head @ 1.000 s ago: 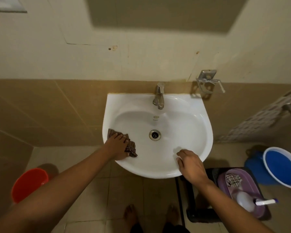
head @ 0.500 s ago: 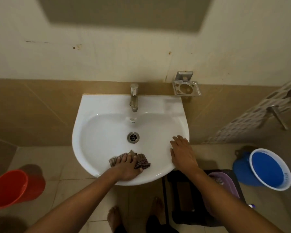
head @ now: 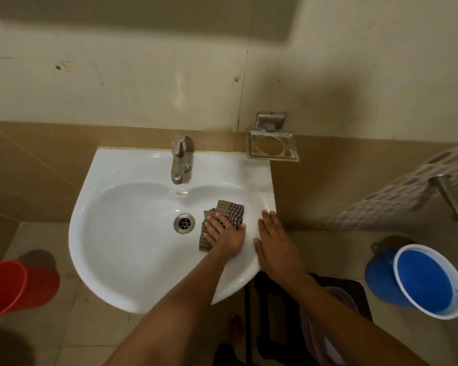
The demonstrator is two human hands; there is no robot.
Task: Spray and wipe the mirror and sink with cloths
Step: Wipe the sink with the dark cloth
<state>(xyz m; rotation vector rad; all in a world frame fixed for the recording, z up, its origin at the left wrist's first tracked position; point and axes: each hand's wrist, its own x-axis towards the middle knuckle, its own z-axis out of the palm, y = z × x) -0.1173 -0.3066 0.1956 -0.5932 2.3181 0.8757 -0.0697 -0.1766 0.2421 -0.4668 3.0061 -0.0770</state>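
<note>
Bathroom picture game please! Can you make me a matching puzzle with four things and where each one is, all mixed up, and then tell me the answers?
Things:
1. cloth
2. red bucket
3. blue bucket
4. soap holder

Places:
A. on the wall right of the tap
B. floor, left of the sink
C. in the sink, under the left hand
D. floor, right of the sink

Pairs: 1-C, 2-B, 3-D, 4-A

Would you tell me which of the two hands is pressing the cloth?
The left hand, flat on the checked cloth beside the drain; the right hand rests bare on the sink rim.
</note>
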